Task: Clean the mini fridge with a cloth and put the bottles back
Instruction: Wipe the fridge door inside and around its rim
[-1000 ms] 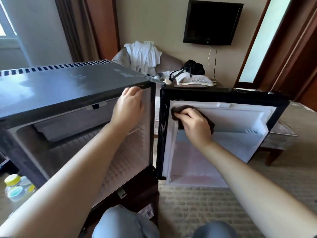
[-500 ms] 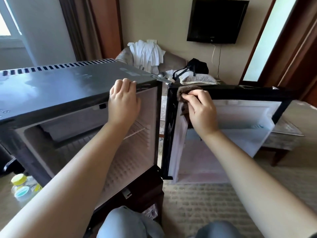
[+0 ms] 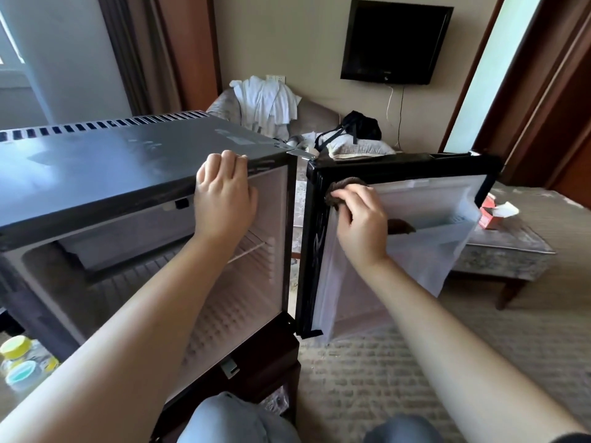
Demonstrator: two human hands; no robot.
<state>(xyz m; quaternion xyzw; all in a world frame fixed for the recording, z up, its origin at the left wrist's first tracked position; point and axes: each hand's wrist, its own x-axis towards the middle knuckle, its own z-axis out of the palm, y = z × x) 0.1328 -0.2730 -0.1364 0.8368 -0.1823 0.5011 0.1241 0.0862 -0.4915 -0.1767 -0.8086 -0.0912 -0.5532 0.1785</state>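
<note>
Head view: the right hand (image 3: 361,225) curls round a bunched brown cloth (image 3: 343,184), pressing it into the upper hinge-side corner of the open door (image 3: 415,164). The left hand (image 3: 224,199) hooks its fingers over the front top edge of the mini fridge (image 3: 128,161), bracing it. The cloth is soft and limp, so it probably works best wadded in the palm. Capped plastic bottles (image 3: 22,362) sit by the fridge's lower left corner. They are likely light and best gripped round the body.

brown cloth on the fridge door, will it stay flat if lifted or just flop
Probably floppy: the cloth bunches above the right hand and a loose end pokes out beside it. Likely light, as curled fingers alone hold it against the door.
</note>
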